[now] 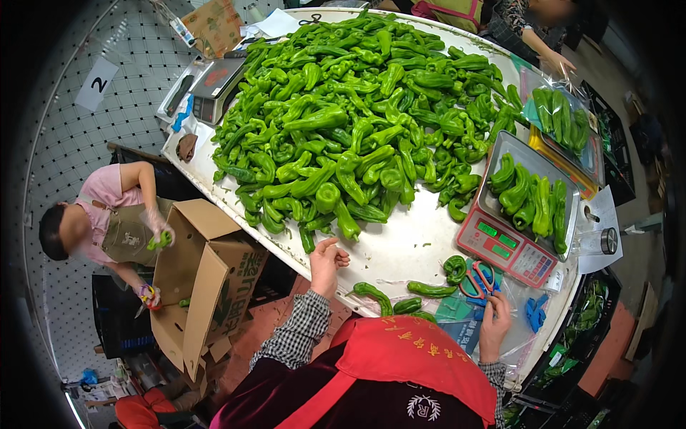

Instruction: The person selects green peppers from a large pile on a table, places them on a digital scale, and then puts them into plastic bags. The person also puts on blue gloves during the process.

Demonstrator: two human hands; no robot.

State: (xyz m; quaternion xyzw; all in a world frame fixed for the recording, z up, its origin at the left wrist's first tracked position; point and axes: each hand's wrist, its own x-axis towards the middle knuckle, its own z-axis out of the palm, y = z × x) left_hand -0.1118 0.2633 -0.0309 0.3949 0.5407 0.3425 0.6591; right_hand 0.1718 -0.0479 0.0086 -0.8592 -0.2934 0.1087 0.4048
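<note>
My left hand (328,267) is just over the table's near edge, fingers loosely curled and apart, with nothing in it. It is close to the front of a large heap of green peppers (343,128). My right hand (494,324) is over the clear plastic bags (509,343) at the near right. Its fingertips are by a pair of scissors with red-rimmed handles (474,281) and some blue strips; whether they grip anything I cannot tell. Several loose peppers (431,289) lie between my hands. A red digital scale (506,241) bears a metal tray with several peppers (522,198).
Bagged peppers (560,118) rest on a yellow scale beyond the red one. A glass jar (595,241) stands on paper at the right. Another scale (217,88) is at the far left. A person (115,214) with scissors stands by a cardboard box (201,289); another person's arm (546,51) is at top right.
</note>
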